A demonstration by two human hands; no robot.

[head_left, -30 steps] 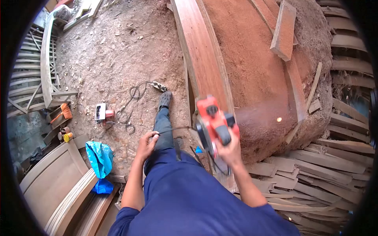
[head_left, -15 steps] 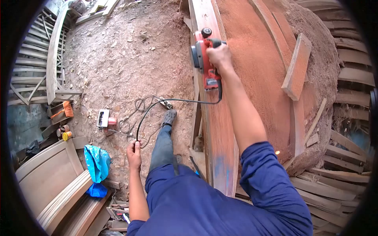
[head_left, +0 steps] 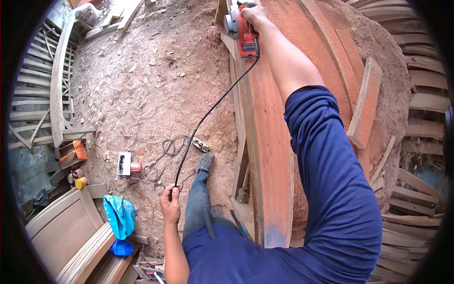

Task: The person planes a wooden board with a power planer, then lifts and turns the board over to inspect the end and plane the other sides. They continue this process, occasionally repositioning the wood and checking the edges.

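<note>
My right hand [head_left: 255, 17] grips the rear handle of a red electric planer [head_left: 248, 43], far out along a long reddish wooden plank [head_left: 269, 142]. The planer rests on the plank's upper face near the top of the view; its front end is partly hidden by my hand and the frame edge. From its back a black power cord [head_left: 211, 110] runs down to my left hand [head_left: 170, 201], whose fingers are pinched around it. That cord hangs over the ground, left of the plank. A blue smear [head_left: 274, 235] marks the plank's near end.
A power strip [head_left: 200, 144] lies by my shoe [head_left: 205, 161] among coiled cord. Farther left are a white and red box-like item [head_left: 124, 164] and a blue bag [head_left: 119, 215] on stacked boards. Loose planks [head_left: 365, 104] lie right, over sawdust.
My right hand has pushed the planer farther forward along the plank. The cord is stretched straighter between the planer and my left hand, which still pinches it.
</note>
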